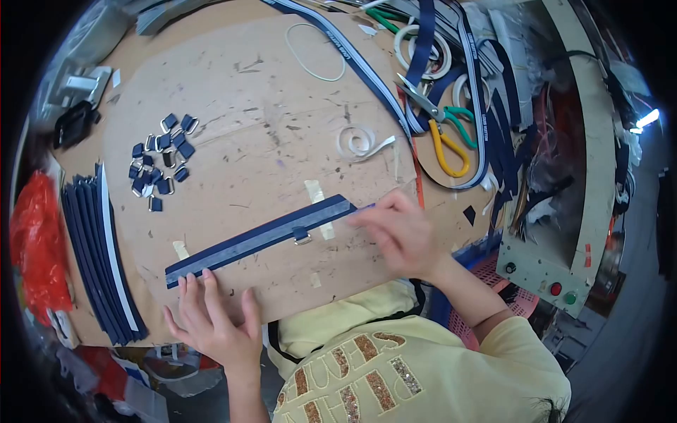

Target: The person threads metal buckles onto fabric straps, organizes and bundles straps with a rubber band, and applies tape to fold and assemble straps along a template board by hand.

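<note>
A long navy strip with a grey band [254,238] lies slanted on the cardboard-covered table. A navy tab with a metal ring [302,236] sits at its lower edge, right of the middle. My left hand [211,321] has its fingers spread, with fingertips touching the strip's left end. At the strip's right end is my right hand [396,233], fingers bent together and slightly blurred; a thin purple-blue item shows at the fingertips, too small to name. Pale tape pieces [314,190] lie by the strip.
Small navy tabs with metal rings [166,143] are piled at the upper left. Stacked navy strips [92,254] and a red bag [41,240] lie at the left. Scissors with green handles [441,113], yellow-handled snips [449,151] and tape rolls [423,53] lie upper right.
</note>
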A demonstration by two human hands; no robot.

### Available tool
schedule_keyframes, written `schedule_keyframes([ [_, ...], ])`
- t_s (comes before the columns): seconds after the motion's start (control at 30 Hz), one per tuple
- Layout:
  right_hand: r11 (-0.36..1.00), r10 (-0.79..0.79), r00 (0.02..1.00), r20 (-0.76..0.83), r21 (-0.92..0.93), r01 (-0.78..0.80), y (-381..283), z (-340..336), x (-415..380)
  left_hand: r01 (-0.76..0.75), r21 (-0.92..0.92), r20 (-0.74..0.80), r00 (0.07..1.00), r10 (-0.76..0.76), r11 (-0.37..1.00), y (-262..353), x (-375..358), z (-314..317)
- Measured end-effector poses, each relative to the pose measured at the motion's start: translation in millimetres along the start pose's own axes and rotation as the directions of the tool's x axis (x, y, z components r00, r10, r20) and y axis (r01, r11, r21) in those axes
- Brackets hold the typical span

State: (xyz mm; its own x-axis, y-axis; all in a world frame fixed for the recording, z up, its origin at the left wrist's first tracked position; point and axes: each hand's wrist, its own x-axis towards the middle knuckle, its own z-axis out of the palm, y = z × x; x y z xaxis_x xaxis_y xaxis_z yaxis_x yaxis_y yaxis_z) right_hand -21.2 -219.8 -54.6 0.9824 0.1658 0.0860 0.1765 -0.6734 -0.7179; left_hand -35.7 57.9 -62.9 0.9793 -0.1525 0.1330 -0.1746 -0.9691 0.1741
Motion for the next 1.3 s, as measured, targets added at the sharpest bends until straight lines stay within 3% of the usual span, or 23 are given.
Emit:
schedule_keyframes([
  [0.13, 0.996, -0.079, 0.995, -0.059, 0.036, 0.081, -3, 19, 3, -0.001, 0.026, 0.006, 1.0, 0.0, 1.0, -1, 1, -2],
  [0.27, 0.972, -0.158, 0.986, -0.051, -0.184, 0.146, -12, 22, 10, -0.001, 0.03, 0.018, 1.0, 0.0, 1.0, -2, 1, -2],
  [0.6, 0.988, 0.087, 0.994, -0.061, -0.12, -0.093, -21, 17, 16, 0.072, -0.07, -0.003, 0.997, -0.073, 0.995, -9, 2, -2],
  [0.8, 0.978, 0.038, 0.999, -0.021, -0.203, -0.041, -24, 12, 21, 0.063, -0.161, -0.039, 0.997, -0.07, 0.985, -14, 9, -2],
  [0.93, 0.93, 0.259, 0.965, 0.037, 0.259, -0.26, -18, 9, 16, 0.069, -0.165, -0.055, 0.995, -0.079, 0.984, -11, 15, -8],
  [0.97, 0.932, 0.256, 0.966, 0.033, 0.259, -0.256, -18, 7, 17, 0.067, -0.165, -0.06, 0.995, -0.078, 0.984, -11, 15, -8],
  [1.1, 0.935, 0.256, 0.934, -0.248, 0.311, -0.174, -20, -5, 34, 0.172, -0.203, -0.051, 0.981, -0.185, 0.964, -9, 21, -8],
  [1.17, 0.994, 0.102, 0.936, -0.336, 0.006, -0.106, -9, -23, 53, 0.188, -0.237, -0.064, 0.976, -0.209, 0.953, -10, 25, -6],
  [1.2, 0.995, 0.097, 0.934, -0.344, 0.0, -0.103, -1, -30, 64, 0.216, -0.261, -0.065, 0.969, -0.24, 0.941, -13, 24, -7],
  [1.3, 0.96, -0.023, 0.9, -0.436, -0.261, -0.102, 23, -38, 108, 0.269, -0.306, -0.075, 0.949, -0.305, 0.913, -14, 27, -7],
])
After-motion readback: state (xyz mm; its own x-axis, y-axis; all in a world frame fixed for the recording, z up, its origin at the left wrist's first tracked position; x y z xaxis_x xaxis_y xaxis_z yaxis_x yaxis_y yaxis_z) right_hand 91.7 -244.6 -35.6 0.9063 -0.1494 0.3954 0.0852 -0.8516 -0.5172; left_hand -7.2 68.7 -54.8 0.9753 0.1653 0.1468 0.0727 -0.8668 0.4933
